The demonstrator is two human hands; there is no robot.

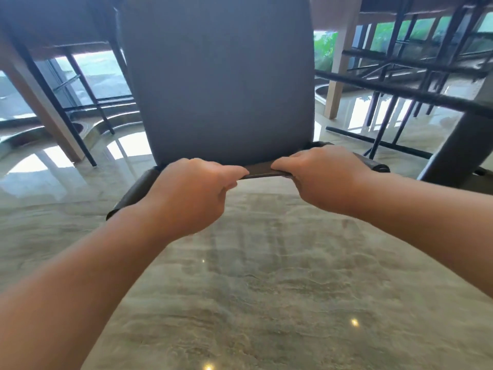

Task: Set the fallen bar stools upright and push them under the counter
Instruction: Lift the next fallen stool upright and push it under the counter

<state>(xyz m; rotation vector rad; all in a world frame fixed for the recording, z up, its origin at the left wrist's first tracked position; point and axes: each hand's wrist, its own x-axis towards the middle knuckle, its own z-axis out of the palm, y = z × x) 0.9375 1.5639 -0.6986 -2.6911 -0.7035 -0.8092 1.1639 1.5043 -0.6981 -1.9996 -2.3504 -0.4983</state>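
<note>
Now both hands, left hand (186,190) and right hand (325,174), fingers curled round the stool's backrest (264,170).

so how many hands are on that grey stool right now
2. The left hand and the right hand grip the dark curved top rail of the grey upholstered bar stool, side by side near its middle.
</note>
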